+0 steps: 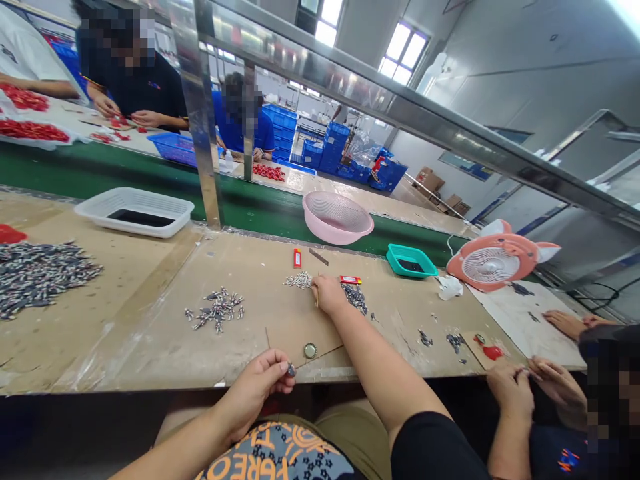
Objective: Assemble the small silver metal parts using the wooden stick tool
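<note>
My left hand (pixel 267 375) is closed in a pinch on a small dark grey piece (pixel 291 369), just off the table's front edge. My right hand (pixel 330 295) reaches forward over the cardboard, fingers closed around what looks like a thin stick (pixel 317 298). Its fingertips are beside a small pile of whitish parts (pixel 299 280). A pile of dark grey pieces (pixel 355 298) lies just right of that hand, partly behind it. Between my hands, a metal bottle cap (pixel 310 350) rests on a cardboard sheet (pixel 285 339). Dark-and-white pieces (pixel 220 308) lie scattered to the left.
Red boxes (pixel 297 258), a metal strip (pixel 319 257), a pink basket (pixel 338 218), a green tray (pixel 411 261) and a white tray (pixel 135 212) stand farther back. A large pile (pixel 43 275) lies left. At right are a fan (pixel 500 257) and a co-worker's hands (pixel 510 390).
</note>
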The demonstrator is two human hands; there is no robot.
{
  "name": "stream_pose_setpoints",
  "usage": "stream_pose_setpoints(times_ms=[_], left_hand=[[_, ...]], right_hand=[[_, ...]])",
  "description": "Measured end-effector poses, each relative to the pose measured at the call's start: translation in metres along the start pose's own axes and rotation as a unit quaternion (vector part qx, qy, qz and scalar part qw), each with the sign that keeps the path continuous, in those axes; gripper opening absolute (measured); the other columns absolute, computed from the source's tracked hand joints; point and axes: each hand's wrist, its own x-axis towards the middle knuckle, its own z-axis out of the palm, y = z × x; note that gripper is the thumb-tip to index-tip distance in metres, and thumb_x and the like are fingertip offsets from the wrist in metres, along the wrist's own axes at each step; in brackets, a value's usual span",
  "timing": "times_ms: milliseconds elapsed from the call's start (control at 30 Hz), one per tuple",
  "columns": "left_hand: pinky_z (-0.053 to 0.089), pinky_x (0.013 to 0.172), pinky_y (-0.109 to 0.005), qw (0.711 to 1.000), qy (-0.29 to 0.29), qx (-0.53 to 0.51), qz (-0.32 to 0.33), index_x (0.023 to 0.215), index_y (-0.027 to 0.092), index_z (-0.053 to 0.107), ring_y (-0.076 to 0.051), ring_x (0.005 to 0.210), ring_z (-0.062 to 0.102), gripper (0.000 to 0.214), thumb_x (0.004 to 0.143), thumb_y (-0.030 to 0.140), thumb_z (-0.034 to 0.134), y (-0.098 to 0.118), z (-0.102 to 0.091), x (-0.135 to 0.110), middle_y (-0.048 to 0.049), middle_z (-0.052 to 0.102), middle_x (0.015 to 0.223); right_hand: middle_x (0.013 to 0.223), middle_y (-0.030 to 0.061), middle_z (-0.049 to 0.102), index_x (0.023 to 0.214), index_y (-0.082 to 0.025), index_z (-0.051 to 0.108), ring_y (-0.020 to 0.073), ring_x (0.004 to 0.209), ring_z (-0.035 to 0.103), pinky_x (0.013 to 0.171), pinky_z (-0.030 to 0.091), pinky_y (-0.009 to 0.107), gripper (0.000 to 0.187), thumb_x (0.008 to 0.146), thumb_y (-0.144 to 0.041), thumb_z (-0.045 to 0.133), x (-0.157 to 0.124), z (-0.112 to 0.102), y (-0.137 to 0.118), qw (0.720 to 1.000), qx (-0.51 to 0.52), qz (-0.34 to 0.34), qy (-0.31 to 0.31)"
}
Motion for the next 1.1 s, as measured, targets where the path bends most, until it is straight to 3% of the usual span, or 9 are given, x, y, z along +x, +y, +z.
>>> stream_pose_setpoints(times_ms=[233,400,500,633,733,1100], left_hand=[[0.046,0.063,-0.026,1.0,-0.006,0.0,-0.003,0.076,0.016,0.057,-0.013,0.067,0.058,0.014,0.078,0.028,0.064,-0.001,-0.001,0.002,-0.0014,0.063,0.071],[0.046,0.064,-0.026,1.0,-0.007,0.0,0.002,0.076,0.016,0.057,-0.013,0.067,0.058,0.014,0.079,0.029,0.063,-0.002,-0.002,0.002,-0.0017,0.063,0.071],[0.046,0.065,-0.026,1.0,-0.003,-0.003,0.002,0.076,0.017,0.056,-0.014,0.068,0.059,0.014,0.079,0.029,0.063,-0.002,-0.001,0.001,-0.0014,0.063,0.071],[0.047,0.067,-0.027,1.0,0.0,-0.005,0.007,0.077,0.017,0.056,-0.014,0.069,0.059,0.013,0.079,0.028,0.063,-0.002,-0.001,0.001,-0.0009,0.063,0.072],[0.047,0.066,-0.027,1.0,-0.002,-0.003,0.013,0.076,0.017,0.056,-0.013,0.069,0.059,0.013,0.08,0.028,0.062,-0.002,-0.002,0.001,-0.0011,0.063,0.072],[0.046,0.064,-0.026,1.0,-0.002,-0.014,0.011,0.075,0.017,0.058,-0.014,0.067,0.058,0.016,0.076,0.03,0.066,-0.002,0.0,0.002,-0.002,0.063,0.07]], right_hand=[[0.098,0.0101,0.061,0.098,-0.016,0.06,0.0214,0.095,0.052,0.084,0.039,0.032,0.015,0.087,-0.015,0.049,0.018,0.004,-0.002,0.996,-0.05,0.02,-0.067],[0.103,0.0061,0.059,0.105,-0.014,0.057,0.0183,0.091,0.058,0.081,0.047,0.037,0.023,0.09,-0.031,0.053,0.018,0.007,0.0,0.994,-0.054,0.027,-0.094],[0.106,0.0064,0.058,0.107,-0.014,0.056,0.0183,0.092,0.058,0.081,0.048,0.038,0.025,0.09,-0.032,0.052,0.016,0.007,0.0,0.994,-0.055,0.028,-0.087],[0.101,0.0074,0.06,0.1,-0.015,0.057,0.0185,0.091,0.056,0.081,0.044,0.031,0.015,0.087,-0.019,0.052,0.015,0.005,-0.002,0.996,-0.049,0.031,-0.067],[0.101,0.0075,0.06,0.098,-0.017,0.057,0.0184,0.094,0.054,0.082,0.04,0.028,0.018,0.085,-0.013,0.046,0.015,0.001,-0.001,0.997,-0.044,0.032,-0.049],[0.096,0.0093,0.061,0.09,-0.017,0.062,0.0188,0.091,0.055,0.08,0.04,0.027,0.015,0.087,-0.021,0.048,0.023,0.004,-0.005,0.995,-0.062,0.036,-0.063]])
